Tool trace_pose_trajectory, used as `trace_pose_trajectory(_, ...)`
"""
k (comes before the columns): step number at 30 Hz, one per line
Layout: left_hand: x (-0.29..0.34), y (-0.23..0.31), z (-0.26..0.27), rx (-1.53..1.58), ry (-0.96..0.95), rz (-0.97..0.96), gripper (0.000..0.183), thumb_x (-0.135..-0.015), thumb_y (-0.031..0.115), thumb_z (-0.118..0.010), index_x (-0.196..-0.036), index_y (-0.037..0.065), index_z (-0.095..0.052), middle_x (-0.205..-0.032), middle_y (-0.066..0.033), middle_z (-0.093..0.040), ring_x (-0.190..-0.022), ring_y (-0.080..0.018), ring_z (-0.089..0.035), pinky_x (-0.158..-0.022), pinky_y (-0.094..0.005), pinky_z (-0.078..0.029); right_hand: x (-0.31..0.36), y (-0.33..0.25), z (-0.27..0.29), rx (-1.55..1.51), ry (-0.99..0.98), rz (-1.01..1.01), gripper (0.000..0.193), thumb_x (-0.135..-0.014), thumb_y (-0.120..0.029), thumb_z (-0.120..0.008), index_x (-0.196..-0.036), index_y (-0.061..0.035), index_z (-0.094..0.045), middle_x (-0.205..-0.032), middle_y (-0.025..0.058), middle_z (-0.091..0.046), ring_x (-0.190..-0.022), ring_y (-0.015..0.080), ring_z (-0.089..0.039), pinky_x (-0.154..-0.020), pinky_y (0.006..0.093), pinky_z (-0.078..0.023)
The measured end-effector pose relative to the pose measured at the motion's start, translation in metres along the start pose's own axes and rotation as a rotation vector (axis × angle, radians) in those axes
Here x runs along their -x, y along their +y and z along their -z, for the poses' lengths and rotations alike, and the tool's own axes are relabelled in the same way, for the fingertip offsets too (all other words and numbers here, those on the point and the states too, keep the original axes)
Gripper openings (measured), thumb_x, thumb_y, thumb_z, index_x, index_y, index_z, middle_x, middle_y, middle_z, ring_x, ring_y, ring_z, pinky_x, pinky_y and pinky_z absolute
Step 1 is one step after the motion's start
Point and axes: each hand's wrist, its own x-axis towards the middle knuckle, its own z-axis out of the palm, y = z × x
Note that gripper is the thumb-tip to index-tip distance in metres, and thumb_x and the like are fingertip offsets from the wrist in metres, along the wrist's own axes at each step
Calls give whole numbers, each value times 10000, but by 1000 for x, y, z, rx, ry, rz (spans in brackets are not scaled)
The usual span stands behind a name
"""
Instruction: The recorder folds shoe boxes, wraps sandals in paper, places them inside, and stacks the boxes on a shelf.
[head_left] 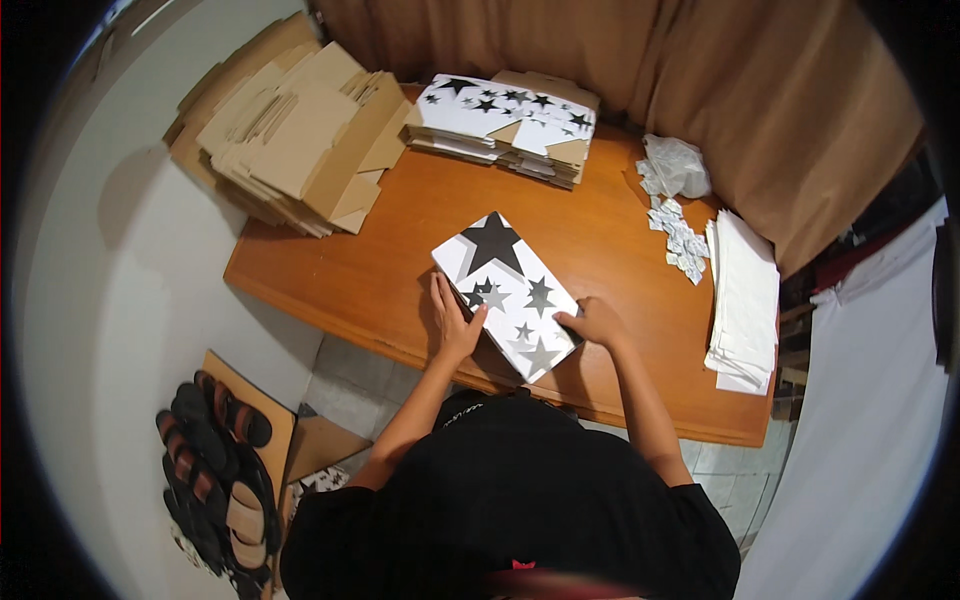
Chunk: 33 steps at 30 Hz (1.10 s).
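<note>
A white box (505,290) printed with black and grey stars lies slantwise on the wooden table (370,270) in front of me. My left hand (455,322) presses flat against the box's left long side, fingers pointing up. My right hand (592,322) grips the box's near right edge, fingers curled over it. Both hands hold the box between them.
A stack of flat star-printed boxes (505,125) sits at the table's far edge. Plain brown cardboard blanks (290,125) pile up at the far left. Small packets (682,240), a crumpled plastic bag (678,165) and white sheets (745,300) lie at right. Sandals (215,460) sit on the floor at left.
</note>
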Motion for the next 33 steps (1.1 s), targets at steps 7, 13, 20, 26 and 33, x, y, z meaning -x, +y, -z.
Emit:
trace_pose_trajectory(7,56,-68,45,362,-214,715,617,-898,420,-482,-1314,-15,-346,-1261,-148,-463,-1157,-235,-438,-984,-293,-309,12,-36,-41,-613,-418,378,727,-741,-256,-701,-1322,13,-356,-1237,168,-507,-1136,244,-479,-969,348,-375)
trace_pose_trajectory(13,94,-18,94,817,18,838,613,-838,313,-562,-1331,35,-328,-1242,-97,-472,-1104,-198,-494,-940,-326,-400,27,-53,-116,-853,-612,380,903,-737,-152,-693,-1433,-54,-126,-1410,147,-271,-1293,254,-258,-1069,371,-211)
trace_pose_trajectory(20,150,-21,183,836,89,962,644,-786,199,-608,-1333,45,-305,-1204,-88,-498,-1103,-197,-502,-928,-335,-425,37,-135,-149,-647,-549,788,1209,-567,-325,-781,-1433,-39,14,-1401,240,-173,-1306,367,-152,-1070,442,-160)
trace_pose_trajectory(26,144,44,315,769,154,707,798,-749,211,-601,-1403,51,-172,-1313,-125,-392,-1201,-215,-394,-1001,-329,-318,68,-259,-136,-577,-280,1404,1325,-492,-537,-808,-1422,-7,-26,-1430,234,-102,-1334,368,-89,-1070,466,-135)
trace_pose_trajectory(33,127,132,439,672,219,59,850,-718,245,-616,-1416,42,-177,-1356,-108,-354,-1227,-215,-366,-1012,-343,-298,111,-405,-112,-731,138,1718,1026,-705,-465,-714,-1431,-54,-117,-1436,299,-127,-1305,435,-231,-1043,484,-240)
